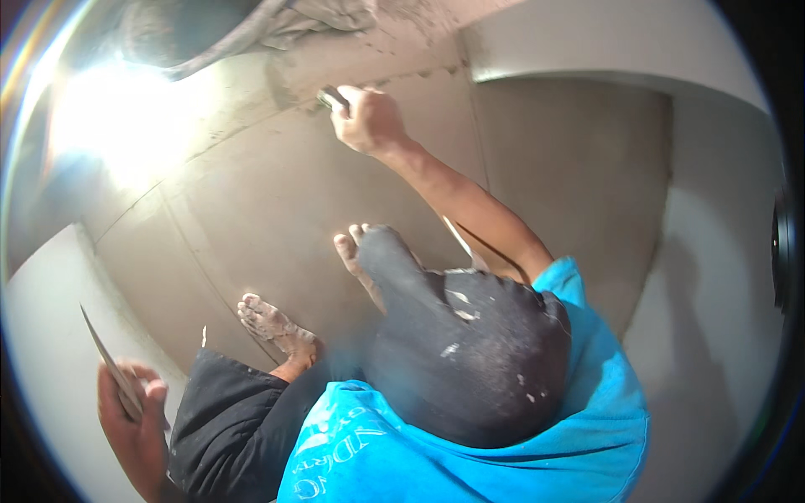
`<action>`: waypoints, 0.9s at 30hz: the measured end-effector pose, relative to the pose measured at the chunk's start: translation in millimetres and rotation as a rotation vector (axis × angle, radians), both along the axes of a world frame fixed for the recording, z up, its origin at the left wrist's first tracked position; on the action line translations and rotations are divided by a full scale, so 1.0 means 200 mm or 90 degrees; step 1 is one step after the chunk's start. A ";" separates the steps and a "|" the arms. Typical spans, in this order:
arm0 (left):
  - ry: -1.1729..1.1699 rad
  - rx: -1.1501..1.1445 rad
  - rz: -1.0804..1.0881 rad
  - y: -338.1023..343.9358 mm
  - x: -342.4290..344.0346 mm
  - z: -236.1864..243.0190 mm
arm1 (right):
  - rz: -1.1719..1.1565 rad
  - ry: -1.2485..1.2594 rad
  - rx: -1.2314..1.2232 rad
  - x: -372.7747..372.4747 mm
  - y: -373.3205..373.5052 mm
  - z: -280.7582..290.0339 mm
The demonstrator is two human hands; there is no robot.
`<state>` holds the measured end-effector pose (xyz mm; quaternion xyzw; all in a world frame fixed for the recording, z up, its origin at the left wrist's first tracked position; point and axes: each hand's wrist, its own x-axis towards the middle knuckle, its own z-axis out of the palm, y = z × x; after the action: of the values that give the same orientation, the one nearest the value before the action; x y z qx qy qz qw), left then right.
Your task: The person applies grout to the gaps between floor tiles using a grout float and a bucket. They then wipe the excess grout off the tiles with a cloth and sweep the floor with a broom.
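Head view: my right fingers (350, 95) gripping small dark object (328, 98); left fingers (156, 394), thin blade (116, 370). Hazard: left grip, if slack, could drop it near my bare foot (281, 329).

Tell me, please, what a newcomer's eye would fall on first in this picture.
Probably the white glare at the upper left, then the bright blue shirt along the bottom. After those, the right hand stands out at upper middle, holding a small dark tool, while the left hand, at lower left, holds a thin flat blade.
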<state>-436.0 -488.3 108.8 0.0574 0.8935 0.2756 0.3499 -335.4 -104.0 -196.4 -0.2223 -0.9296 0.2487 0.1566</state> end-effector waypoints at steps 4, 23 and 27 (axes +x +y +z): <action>0.144 0.185 0.030 0.12 -0.35 -0.32 | -0.173 -0.025 -0.561 0.00 0.00 0.21; 0.385 0.463 0.088 0.72 -0.54 -1.05 | -0.007 -0.052 0.090 -1.12 -0.10 0.74; 0.255 0.466 0.073 0.77 -0.52 -1.01 | 0.008 -0.024 0.183 -1.19 -0.14 0.54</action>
<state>-540.6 -334.6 -93.4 0.1807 0.7889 0.5769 0.1104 -574.4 -131.3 -87.7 -0.1966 -0.9597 0.1095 0.1681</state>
